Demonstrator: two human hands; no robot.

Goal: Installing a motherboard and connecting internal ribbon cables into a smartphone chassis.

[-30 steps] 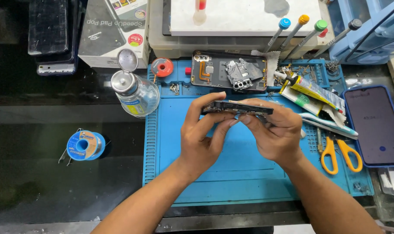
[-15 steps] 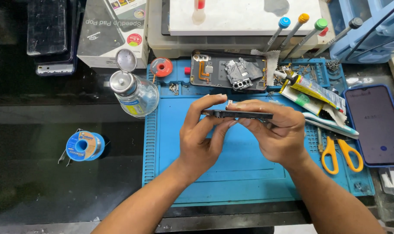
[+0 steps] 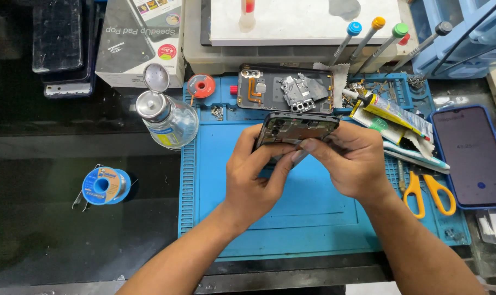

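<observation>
Two hands, left hand (image 3: 253,183) and right hand (image 3: 349,161), both grasping one opened phone (image 3: 296,130) above blue mat (image 3: 313,218); scissors (image 3: 428,188) near right

1. Your cardboard box (image 3: 141,41) stands at the top left, behind the blue mat: grey and white, with round red and green stickers.
2. Clear bottle (image 3: 168,121), just in front of the box, has a pale label, partly yellow.
3. Phone (image 3: 471,155) at the far right in a blue case: dark lit screen, small blue dot low down.
4. Glue tube (image 3: 390,112), right of the mat's top: yellow and black label.
</observation>
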